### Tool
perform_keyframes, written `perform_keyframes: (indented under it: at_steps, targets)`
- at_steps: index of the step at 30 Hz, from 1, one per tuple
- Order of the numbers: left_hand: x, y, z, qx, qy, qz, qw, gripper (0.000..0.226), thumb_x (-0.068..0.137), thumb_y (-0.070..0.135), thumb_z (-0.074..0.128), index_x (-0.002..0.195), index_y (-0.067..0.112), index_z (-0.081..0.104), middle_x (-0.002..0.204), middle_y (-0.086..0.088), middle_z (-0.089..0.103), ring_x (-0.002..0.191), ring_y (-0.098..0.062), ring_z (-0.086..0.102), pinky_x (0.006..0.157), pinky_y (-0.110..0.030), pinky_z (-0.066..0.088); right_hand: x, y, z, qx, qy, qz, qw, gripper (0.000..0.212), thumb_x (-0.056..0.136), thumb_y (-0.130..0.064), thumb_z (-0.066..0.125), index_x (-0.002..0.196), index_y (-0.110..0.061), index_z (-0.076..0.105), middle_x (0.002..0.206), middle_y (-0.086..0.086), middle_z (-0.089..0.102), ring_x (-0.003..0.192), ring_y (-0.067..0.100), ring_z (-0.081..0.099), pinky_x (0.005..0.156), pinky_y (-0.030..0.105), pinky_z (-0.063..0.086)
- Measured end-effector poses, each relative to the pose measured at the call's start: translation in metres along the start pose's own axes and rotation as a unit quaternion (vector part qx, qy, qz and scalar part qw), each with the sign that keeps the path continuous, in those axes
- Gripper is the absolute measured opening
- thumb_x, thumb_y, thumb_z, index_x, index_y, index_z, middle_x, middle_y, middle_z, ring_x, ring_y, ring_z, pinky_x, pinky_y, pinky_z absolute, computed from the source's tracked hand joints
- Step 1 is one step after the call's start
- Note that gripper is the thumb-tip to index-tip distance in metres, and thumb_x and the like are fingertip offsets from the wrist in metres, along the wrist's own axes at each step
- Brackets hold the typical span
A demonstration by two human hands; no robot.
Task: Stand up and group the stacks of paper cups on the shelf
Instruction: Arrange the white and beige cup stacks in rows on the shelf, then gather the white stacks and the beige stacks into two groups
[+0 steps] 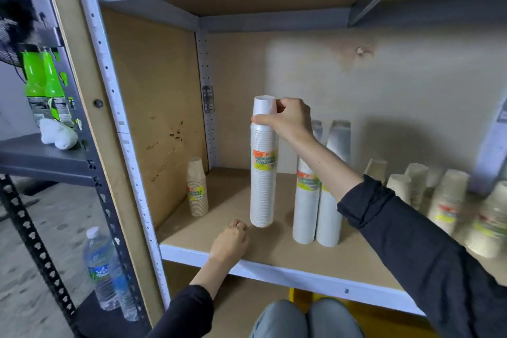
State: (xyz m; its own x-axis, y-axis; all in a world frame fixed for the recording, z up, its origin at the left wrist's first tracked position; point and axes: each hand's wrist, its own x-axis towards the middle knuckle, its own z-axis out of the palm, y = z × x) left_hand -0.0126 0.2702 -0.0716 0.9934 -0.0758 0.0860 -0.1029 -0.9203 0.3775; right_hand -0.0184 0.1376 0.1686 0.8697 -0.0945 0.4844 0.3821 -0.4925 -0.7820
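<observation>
- Grey-trousered knees (304, 318) show at the bottom edge, with a yellow object (300, 296) just beyond them under the shelf (274, 273).
- To the left, a clear water bottle (101, 269) stands on a dark rack (41, 250) beside the shelf.
- A black sleeve leads to the left hand (230, 240), which rests on the shelf board just behind its white front rim. Its fingers are curled under into a loose fist, and nothing shows inside it. Its knuckles lie near the foot of the tall white stack (263, 181) but do not touch it.
- This tall white stack of paper cups stands upright towards the left of the shelf. Its long axis is vertical, the narrow closed end points up and a colourful label sits around its middle. Whether its base rests on the board or hangs just above it cannot be told.
- The right hand (289, 121) grips this stack near the top. The thumb lies across the front and the fingers wrap the topmost cup from behind.
- The hands are well apart, one low and one high.
- Two white stacks (306, 214) stand upright and touching, just right of the held one, partly behind the right forearm.
- A short brown stack (197, 189) stands alone by the left wall.
- Blurred beige stacks (450, 200) cluster at the far right.
- Green bottles (44, 85) stand on the rack's upper level.
</observation>
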Motion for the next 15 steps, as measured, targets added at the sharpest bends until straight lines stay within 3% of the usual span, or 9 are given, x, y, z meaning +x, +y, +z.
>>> perform_keyframes:
  at_steps: [3, 6, 11, 15]
  targets:
    - [-0.003, 0.018, 0.008, 0.008, -0.005, 0.01, 1.0, 0.033, 0.098, 0.019, 0.036, 0.121, 0.003, 0.052, 0.132, -0.01, 0.047, 0.111, -0.031, 0.056, 0.09, -0.04, 0.046, -0.012, 0.004, -0.024, -0.008, 0.017, 0.006, 1.0, 0.026, 0.064, -0.027, 0.078, 0.076, -0.01, 0.063, 0.078, 0.002, 0.059, 0.07, 0.017, 0.052, 0.048, 0.021, 0.033]
    - [-0.004, 0.035, 0.015, 0.011, -0.012, 0.016, 1.0, 0.032, 0.098, 0.018, 0.034, 0.121, 0.004, 0.052, 0.133, -0.01, 0.047, 0.112, -0.032, 0.055, 0.087, -0.037, 0.045, -0.022, 0.008, -0.046, -0.021, 0.034, 0.019, 0.999, 0.036, 0.063, -0.027, 0.079, 0.085, -0.001, 0.068, 0.08, 0.005, 0.064, 0.072, 0.017, 0.054, 0.054, 0.025, 0.037]
    - [0.003, 0.053, 0.025, 0.002, -0.03, 0.019, 0.999, 0.032, 0.097, 0.019, 0.035, 0.122, 0.006, 0.051, 0.136, -0.007, 0.044, 0.113, -0.031, 0.055, 0.088, -0.035, 0.045, -0.035, 0.023, -0.072, -0.035, 0.055, 0.042, 0.997, 0.038, 0.063, -0.026, 0.079, 0.09, 0.0, 0.068, 0.085, 0.008, 0.068, 0.074, 0.018, 0.055, 0.064, 0.026, 0.041]
    - [0.011, 0.067, 0.03, 0.006, -0.038, 0.026, 0.999, 0.032, 0.096, 0.018, 0.035, 0.122, 0.006, 0.051, 0.137, -0.007, 0.044, 0.116, -0.031, 0.054, 0.091, -0.034, 0.044, -0.039, 0.04, -0.083, -0.059, 0.073, 0.056, 0.994, 0.037, 0.063, -0.027, 0.079, 0.087, -0.001, 0.068, 0.078, 0.002, 0.062, 0.073, 0.018, 0.055, 0.055, 0.024, 0.037]
